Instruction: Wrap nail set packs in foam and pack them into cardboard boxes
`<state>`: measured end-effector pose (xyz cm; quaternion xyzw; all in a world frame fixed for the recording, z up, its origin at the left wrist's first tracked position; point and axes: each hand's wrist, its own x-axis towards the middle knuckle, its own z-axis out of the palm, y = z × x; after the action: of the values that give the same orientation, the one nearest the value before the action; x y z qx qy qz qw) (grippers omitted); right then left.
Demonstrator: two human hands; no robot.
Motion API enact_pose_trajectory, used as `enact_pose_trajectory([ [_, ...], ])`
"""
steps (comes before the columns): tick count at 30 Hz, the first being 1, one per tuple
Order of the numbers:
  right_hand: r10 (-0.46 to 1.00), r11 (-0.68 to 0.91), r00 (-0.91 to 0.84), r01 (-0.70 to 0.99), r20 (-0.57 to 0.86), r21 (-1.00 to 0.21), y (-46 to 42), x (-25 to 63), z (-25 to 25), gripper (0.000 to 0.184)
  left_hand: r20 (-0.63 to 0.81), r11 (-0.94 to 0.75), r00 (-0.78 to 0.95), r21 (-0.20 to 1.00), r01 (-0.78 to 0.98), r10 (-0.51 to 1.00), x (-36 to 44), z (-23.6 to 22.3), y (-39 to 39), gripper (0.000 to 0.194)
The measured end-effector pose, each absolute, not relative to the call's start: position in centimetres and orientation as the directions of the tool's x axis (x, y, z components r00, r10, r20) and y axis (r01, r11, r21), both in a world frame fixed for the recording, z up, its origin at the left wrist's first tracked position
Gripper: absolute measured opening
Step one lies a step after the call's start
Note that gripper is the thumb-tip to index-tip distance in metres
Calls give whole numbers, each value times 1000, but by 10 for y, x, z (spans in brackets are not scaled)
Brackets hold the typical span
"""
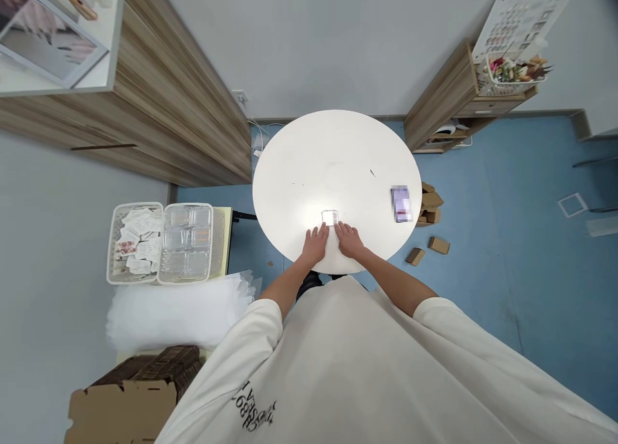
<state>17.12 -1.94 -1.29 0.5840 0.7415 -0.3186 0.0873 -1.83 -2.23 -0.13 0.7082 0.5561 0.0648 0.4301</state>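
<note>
Near the front edge of a white round table [333, 154] lies a small, flat, clear item [330, 217] with a pale outline, possibly a plastic box or bag; its kind is too small to make out. My left hand [315, 244] rests at its lower left corner, fingers stretched forward and slightly apart. At the lower right corner is my right hand [349, 240], its fingers likewise extended and its fingertips by the item's edge. Both palms face down on the tabletop. My thumbs are partly hidden, and whether either one presses on the item cannot be seen.
A purple packet [401, 204], blurred out, lies on the table's right side. Left stand a white basket of paper packets [138, 244], another of clear boxes [187, 243], and white plastic sheets [178, 312]. Small cardboard boxes [439, 244] lie on the floor right.
</note>
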Motion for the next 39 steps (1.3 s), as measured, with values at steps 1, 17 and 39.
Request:
enact_pose_trajectory([
  [1,805,130,-314,922,-504,-366,-16,167,-13,84,-387,-13,364,670,743,847,-22,-1,-21,80],
  [17,741,201,-320,945,-591,-260,17,61,-6,82,-479,-276,350,221,936,805,-114,-1,3,85],
  [39,629,123,-298,950,-718,-288,-47,77,18,87,-421,-333,443,311,890,792,-146,3,-68,87],
])
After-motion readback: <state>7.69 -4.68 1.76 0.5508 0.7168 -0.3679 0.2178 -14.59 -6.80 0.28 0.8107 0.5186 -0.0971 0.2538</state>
